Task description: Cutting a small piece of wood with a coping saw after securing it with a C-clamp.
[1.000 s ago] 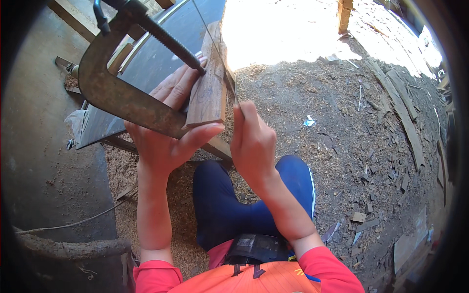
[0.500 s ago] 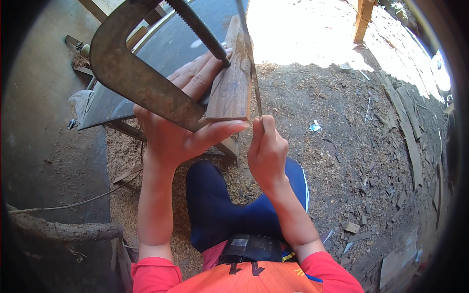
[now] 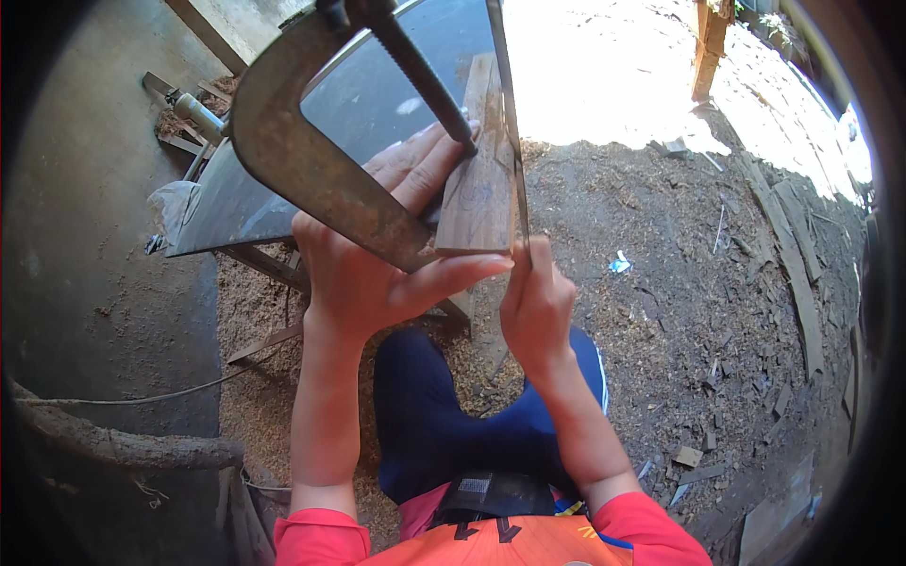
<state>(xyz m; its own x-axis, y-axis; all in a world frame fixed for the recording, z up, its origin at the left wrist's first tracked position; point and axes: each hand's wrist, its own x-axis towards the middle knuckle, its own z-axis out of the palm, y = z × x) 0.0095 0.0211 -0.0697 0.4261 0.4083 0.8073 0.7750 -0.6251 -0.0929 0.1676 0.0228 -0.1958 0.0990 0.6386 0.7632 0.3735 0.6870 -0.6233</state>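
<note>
A short, tapered wooden board (image 3: 479,212) lies along the right edge of a dark tabletop (image 3: 212,222). A rusty metal C-clamp (image 3: 316,156) presses its threaded screw onto the board. Around the clamp's lower arm reaches my left hand (image 3: 344,269), its thumb along the board's near end and its fingers against the left side. My right hand (image 3: 538,307) is closed round the near end of a long, thin metal blade (image 3: 513,127). That blade runs upright along the board's right edge; whether it is a saw or a file I cannot make out.
A curved log (image 3: 132,443) and a thin cord lie at the left. Sawdust and wood scraps (image 3: 689,457) cover the ground on the right, with long planks (image 3: 788,255) farther out. A wooden post (image 3: 708,52) stands at the back right.
The whole view has shifted, so everything sits a little farther right and lower. My left hand keeps its place on the board; my right hand still holds the blade beside it.
</note>
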